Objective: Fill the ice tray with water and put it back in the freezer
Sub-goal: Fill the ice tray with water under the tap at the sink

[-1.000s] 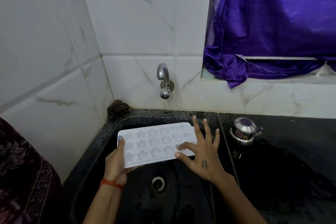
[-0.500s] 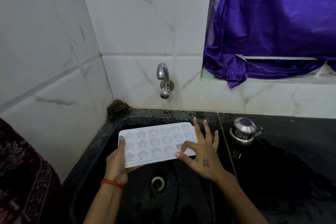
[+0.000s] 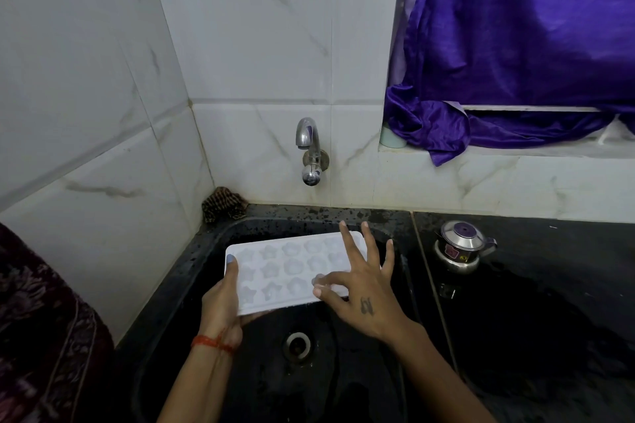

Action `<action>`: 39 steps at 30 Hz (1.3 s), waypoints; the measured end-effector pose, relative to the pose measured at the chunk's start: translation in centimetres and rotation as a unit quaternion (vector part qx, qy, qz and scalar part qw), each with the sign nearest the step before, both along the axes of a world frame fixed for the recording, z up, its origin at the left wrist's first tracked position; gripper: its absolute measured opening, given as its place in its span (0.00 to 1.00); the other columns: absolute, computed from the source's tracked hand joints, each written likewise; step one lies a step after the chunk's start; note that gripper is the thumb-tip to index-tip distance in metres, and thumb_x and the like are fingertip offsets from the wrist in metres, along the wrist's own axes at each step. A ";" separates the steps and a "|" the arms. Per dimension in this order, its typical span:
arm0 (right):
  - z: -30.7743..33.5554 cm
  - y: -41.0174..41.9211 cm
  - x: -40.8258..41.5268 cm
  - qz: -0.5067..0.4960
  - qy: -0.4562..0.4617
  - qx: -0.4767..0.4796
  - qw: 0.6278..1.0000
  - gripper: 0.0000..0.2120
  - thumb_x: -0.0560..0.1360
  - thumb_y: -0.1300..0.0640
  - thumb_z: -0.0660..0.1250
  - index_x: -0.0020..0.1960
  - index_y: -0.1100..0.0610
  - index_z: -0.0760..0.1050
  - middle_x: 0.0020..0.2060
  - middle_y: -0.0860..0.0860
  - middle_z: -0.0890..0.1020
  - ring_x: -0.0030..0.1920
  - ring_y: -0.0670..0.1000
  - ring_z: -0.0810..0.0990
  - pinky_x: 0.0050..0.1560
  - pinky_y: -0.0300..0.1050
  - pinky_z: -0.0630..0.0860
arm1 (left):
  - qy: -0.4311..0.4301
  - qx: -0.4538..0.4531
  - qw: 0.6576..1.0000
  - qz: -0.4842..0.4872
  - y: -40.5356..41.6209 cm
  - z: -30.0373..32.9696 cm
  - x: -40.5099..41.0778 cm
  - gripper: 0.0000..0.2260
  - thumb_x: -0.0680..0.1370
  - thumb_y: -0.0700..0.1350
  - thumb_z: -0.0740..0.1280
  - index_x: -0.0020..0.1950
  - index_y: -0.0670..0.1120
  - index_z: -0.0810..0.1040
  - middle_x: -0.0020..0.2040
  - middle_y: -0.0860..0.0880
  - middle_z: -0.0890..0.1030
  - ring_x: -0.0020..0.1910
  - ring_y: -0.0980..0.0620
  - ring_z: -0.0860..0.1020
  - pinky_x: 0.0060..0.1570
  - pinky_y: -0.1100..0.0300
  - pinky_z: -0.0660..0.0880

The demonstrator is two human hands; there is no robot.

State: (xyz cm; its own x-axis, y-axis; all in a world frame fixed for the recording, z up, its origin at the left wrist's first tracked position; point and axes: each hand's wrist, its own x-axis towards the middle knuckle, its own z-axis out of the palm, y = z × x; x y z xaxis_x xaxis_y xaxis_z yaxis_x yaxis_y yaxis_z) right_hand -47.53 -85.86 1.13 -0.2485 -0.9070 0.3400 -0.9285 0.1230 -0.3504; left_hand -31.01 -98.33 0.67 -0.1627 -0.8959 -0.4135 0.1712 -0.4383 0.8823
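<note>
A white ice tray [image 3: 285, 268] with star and flower shaped cells is held level over the black sink [image 3: 213, 244]. My left hand [image 3: 221, 299] grips its left end, thumb on top. At the tray's right end my right hand [image 3: 360, 288] pinches the front corner between thumb and forefinger, the other fingers spread straight over the tray. The chrome tap [image 3: 309, 151] sticks out of the wall above the tray; no water runs from it.
The sink drain [image 3: 297, 345] lies below the tray. A small steel kettle [image 3: 460, 245] stands on the wet black counter [image 3: 549, 285] to the right. A dark scrubber [image 3: 223, 203] sits in the back left corner. A purple curtain [image 3: 515, 45] hangs over the sill.
My right hand has slid slightly back along the tray's right end. The tray has stayed almost in place over the sink.
</note>
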 end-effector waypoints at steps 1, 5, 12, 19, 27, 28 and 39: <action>0.0 0.0 0.1 0.008 -0.007 0.002 1.000 0.17 0.75 0.34 0.55 0.52 0.38 0.79 0.74 0.42 0.35 0.71 0.49 0.24 0.63 0.53 0.17 | 0.000 -0.002 1.000 0.001 0.0 0.0 0.0 0.17 0.76 0.58 0.64 0.45 0.44 0.79 0.44 0.45 0.82 0.40 0.46 0.81 0.33 0.50 0.80; 0.0 0.0 0.1 0.030 -0.063 0.010 0.998 0.13 0.75 0.37 0.60 0.48 0.39 0.81 0.72 0.38 0.35 0.70 0.46 0.23 0.60 0.46 0.15 | 0.001 -0.006 1.000 0.001 0.0 -0.1 0.1 0.18 0.76 0.59 0.64 0.44 0.44 0.80 0.43 0.45 0.82 0.40 0.46 0.81 0.27 0.52 0.80; 0.1 0.2 -0.3 0.002 0.060 -0.006 0.998 0.22 0.74 0.32 0.52 0.43 0.41 0.80 0.76 0.44 0.39 0.74 0.53 0.28 0.66 0.61 0.23 | -0.002 -0.005 1.000 -0.002 0.2 -0.2 0.2 0.17 0.75 0.59 0.65 0.45 0.44 0.80 0.44 0.44 0.83 0.40 0.46 0.81 0.27 0.53 0.80; 0.0 0.2 0.0 -0.012 0.073 -0.034 0.997 0.21 0.75 0.33 0.52 0.46 0.40 0.80 0.77 0.48 0.41 0.75 0.57 0.34 0.68 0.64 0.27 | 0.005 -0.007 1.000 -0.001 0.1 -0.1 0.3 0.18 0.75 0.59 0.65 0.45 0.44 0.80 0.43 0.45 0.82 0.40 0.46 0.81 0.24 0.55 0.79; -0.2 -0.2 0.1 0.018 -0.105 0.036 0.994 0.12 0.75 0.40 0.61 0.51 0.40 0.81 0.70 0.37 0.33 0.68 0.46 0.20 0.59 0.48 0.15 | 0.002 -0.019 1.000 0.001 0.3 -0.2 0.2 0.18 0.75 0.59 0.64 0.45 0.44 0.80 0.43 0.45 0.83 0.40 0.46 0.81 0.24 0.55 0.78; -0.2 -0.2 0.1 0.017 -0.117 0.041 0.992 0.11 0.75 0.40 0.62 0.49 0.40 0.82 0.70 0.36 0.33 0.69 0.46 0.21 0.60 0.50 0.16 | 0.001 -0.019 1.000 0.001 0.3 -0.2 0.2 0.18 0.75 0.59 0.64 0.45 0.45 0.80 0.43 0.45 0.83 0.40 0.46 0.81 0.24 0.55 0.78; 0.1 0.3 -0.3 -0.006 0.036 0.009 0.999 0.20 0.73 0.32 0.53 0.44 0.42 0.78 0.75 0.45 0.37 0.73 0.54 0.27 0.65 0.61 0.21 | 0.006 -0.017 1.000 -0.002 0.5 -0.1 0.1 0.16 0.76 0.58 0.64 0.43 0.45 0.79 0.42 0.46 0.82 0.39 0.46 0.81 0.26 0.53 0.80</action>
